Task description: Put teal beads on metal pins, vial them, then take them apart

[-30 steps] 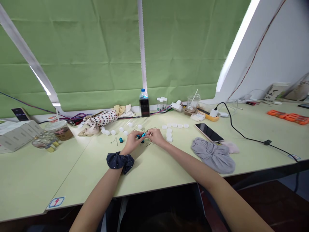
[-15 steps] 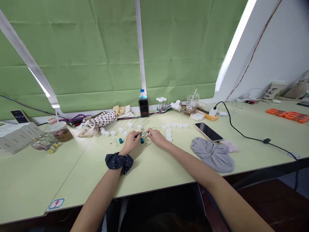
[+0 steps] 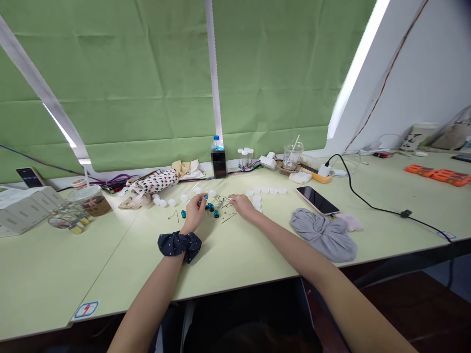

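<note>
Left hand [image 3: 196,209] pinches a small, shiny blue piece [image 3: 206,197]; right hand [image 3: 242,204], fingers bent, has unclear hold.

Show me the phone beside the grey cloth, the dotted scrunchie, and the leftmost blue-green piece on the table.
Phone [image 3: 318,200]: head view, on its dark screen.
Dotted scrunchie [image 3: 173,244]: head view, on its gathered fabric.
Leftmost blue-green piece [image 3: 183,214]: head view, on the middle of its body.

A sticker [image 3: 87,309] on the table [image 3: 228,260] seemingly reads 9.
</note>
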Demonstrator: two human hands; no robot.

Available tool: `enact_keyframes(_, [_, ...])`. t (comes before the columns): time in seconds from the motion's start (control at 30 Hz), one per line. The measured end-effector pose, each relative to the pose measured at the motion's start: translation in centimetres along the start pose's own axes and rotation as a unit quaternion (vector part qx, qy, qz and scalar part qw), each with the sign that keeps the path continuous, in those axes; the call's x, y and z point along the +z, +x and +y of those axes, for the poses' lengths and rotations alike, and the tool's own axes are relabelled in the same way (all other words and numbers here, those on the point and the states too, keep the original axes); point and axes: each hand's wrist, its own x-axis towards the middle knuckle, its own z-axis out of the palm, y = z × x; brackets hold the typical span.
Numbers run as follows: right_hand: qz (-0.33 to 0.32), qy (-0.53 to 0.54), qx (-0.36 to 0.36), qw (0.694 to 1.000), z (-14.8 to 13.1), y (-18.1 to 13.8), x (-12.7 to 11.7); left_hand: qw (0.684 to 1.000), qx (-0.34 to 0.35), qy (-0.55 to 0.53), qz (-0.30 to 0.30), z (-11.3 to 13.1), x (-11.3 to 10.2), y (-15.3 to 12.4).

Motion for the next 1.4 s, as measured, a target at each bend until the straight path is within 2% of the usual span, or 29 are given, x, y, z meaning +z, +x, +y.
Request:
enact_keyframes(0.13, [0.037, 0.001, 0.076, 0.996, 0.2, 0.0, -0.3, 0.990, -0.044, -0.131, 0.042, -0.6, -0.2, 0.3])
enact_keyframes(0.27, [0.032, -0.040, 0.143, 0.988, 0.7, 0.0, -0.4, 0.973, -0.084, -0.191, 0.099, -1.2, -0.6, 0.9])
enact_keyframes(0.4, [0.017, -0.050, 0.157, 0.986, 1.3, 0.0, -0.4, 0.968, -0.094, -0.182, 0.147, -2.1, -1.5, 1.3])
enact_keyframes(0.6, [0.008, -0.069, 0.165, 0.984, 1.3, -0.2, -0.4, 0.969, -0.112, -0.141, 0.170, -3.1, -3.1, 1.5])
enact_keyframes(0.7, [0.037, -0.082, 0.150, 0.985, 0.7, -0.3, -0.4, 0.974, -0.103, -0.139, 0.144, -3.2, -3.7, 1.6])
enact_keyframes(0.8, [0.059, -0.046, 0.072, 0.995, -0.6, -0.8, -0.2, 0.982, -0.082, -0.131, 0.111, -2.8, -4.0, 1.7])
enact_keyframes(0.93, [0.016, 0.032, -0.082, 0.996, -3.2, -1.9, 0.5, 0.977, -0.092, -0.192, 0.036, -1.8, -4.0, 1.6])
enact_keyframes(1.0, [-0.008, 0.031, -0.128, 0.991, -4.2, -2.3, 1.1, 0.972, -0.101, -0.211, 0.003, -1.4, -4.1, 1.5])
enact_keyframes(1.13, [-0.017, 0.015, -0.109, 0.994, -4.8, -2.4, 2.5, 0.980, -0.114, -0.159, -0.043, -0.9, -4.6, 1.4])
enact_keyframes(1.23, [-0.008, 0.045, -0.080, 0.996, -4.3, -2.1, 3.0, 0.977, -0.111, -0.148, -0.103, -0.5, -4.6, 1.1])
enact_keyframes(1.33, [0.015, 0.141, -0.081, 0.987, -3.9, -1.9, 2.5, 0.963, -0.107, -0.183, -0.167, -0.1, -3.6, 0.7])
enact_keyframes(1.4, [0.014, 0.222, -0.078, 0.972, -3.8, -1.9, 1.9, 0.953, -0.117, -0.212, -0.183, 0.0, -2.5, 0.4])
